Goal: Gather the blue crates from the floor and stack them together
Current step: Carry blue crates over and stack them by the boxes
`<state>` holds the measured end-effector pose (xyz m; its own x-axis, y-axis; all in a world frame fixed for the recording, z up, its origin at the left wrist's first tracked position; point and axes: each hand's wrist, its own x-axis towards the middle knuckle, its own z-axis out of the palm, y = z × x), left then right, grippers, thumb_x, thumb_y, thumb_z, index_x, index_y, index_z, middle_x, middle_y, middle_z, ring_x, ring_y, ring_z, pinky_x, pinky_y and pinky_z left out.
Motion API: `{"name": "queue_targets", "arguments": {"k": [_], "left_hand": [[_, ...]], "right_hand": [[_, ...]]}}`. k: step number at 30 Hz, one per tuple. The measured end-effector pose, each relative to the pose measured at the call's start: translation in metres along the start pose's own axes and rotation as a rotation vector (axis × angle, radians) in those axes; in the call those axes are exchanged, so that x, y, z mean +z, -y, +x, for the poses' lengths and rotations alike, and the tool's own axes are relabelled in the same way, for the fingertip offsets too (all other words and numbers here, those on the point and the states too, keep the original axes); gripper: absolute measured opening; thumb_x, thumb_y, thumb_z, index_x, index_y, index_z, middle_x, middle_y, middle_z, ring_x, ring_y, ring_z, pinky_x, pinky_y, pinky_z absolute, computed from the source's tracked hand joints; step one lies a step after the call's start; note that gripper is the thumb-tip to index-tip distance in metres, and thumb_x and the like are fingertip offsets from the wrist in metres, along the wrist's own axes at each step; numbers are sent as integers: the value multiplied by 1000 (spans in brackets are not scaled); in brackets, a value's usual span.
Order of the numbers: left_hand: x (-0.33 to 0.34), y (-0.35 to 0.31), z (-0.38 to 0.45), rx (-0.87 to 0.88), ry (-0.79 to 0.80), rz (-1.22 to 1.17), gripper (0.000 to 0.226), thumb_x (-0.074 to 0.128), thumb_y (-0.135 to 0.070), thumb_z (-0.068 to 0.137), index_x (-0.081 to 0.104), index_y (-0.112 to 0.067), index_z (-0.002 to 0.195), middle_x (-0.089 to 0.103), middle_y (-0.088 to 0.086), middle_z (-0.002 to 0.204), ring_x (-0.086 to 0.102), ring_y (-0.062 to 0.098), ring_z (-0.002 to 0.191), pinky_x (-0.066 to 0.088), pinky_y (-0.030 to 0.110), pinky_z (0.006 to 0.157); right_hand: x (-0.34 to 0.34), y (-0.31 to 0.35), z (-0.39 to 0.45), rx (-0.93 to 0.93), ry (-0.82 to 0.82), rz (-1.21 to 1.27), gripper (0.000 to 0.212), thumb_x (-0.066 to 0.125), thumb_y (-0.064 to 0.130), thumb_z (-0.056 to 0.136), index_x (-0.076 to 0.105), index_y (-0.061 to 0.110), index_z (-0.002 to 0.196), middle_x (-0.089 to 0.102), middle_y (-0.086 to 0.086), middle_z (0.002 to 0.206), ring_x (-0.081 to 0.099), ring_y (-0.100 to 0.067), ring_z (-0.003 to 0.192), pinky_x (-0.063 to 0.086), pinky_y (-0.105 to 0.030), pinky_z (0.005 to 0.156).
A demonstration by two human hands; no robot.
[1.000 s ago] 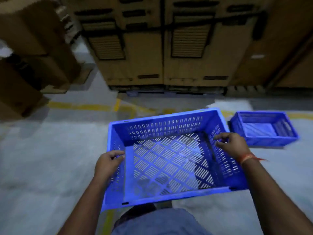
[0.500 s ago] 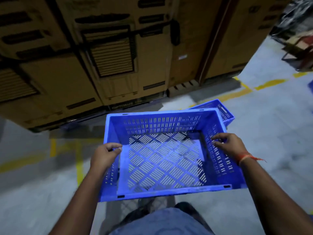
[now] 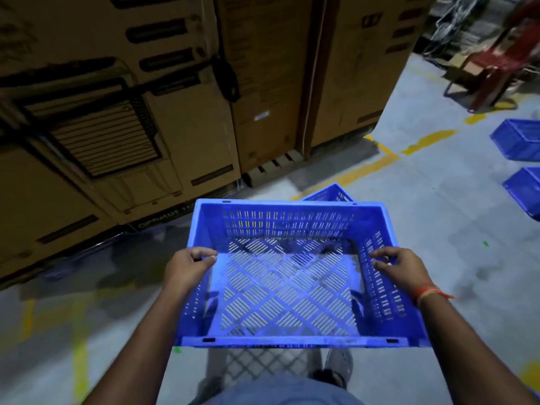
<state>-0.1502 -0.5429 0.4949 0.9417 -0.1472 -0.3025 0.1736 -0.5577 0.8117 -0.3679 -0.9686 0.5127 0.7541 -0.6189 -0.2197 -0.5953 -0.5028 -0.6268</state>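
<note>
I carry an empty blue slotted crate [image 3: 289, 290] at waist height, above the floor. My left hand [image 3: 187, 267] grips its left rim and my right hand [image 3: 401, 266] grips its right rim. Just beyond the held crate, a corner of a second blue crate [image 3: 328, 194] shows on the floor, mostly hidden. Two more blue crates lie on the floor at the right edge, one farther [image 3: 518, 138] and one nearer [image 3: 526, 190], both cut off by the frame.
Tall cardboard boxes [image 3: 175, 97] on pallets wall off the left and centre. Yellow floor lines [image 3: 377, 163] run across the grey concrete. A red stand [image 3: 493, 71] with clutter sits at the far right. My feet show below the crate.
My view has swung right while I hold the crate. The boxes slid left, the floor crate ahead is now almost hidden behind the held one, and two crates appeared at the right edge.
</note>
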Motion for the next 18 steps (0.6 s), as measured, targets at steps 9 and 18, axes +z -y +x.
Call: {"name": "queue_targets", "arguments": {"k": [9,18], "left_hand": [[145,-101,19,-37,-31,-61,14,76,-14,85,77,-26,77,77,-2,83,60,6,58,44,26,64],[244,-139,82,-126,-108,-74,10,78,-18,82,77,-28,80,77,-8,87,70,9,83,51,29,79]], "right_hand": [[-115,-66,131,-45,7,-24,14,79,13,75,76,25,83,67,0,72,60,-17,69,40,-26,71],[-145,-96,293,-66,148,-96,16,80,16,75,74,30,77,73,-6,80,68,-28,77,51,-35,75]]}}
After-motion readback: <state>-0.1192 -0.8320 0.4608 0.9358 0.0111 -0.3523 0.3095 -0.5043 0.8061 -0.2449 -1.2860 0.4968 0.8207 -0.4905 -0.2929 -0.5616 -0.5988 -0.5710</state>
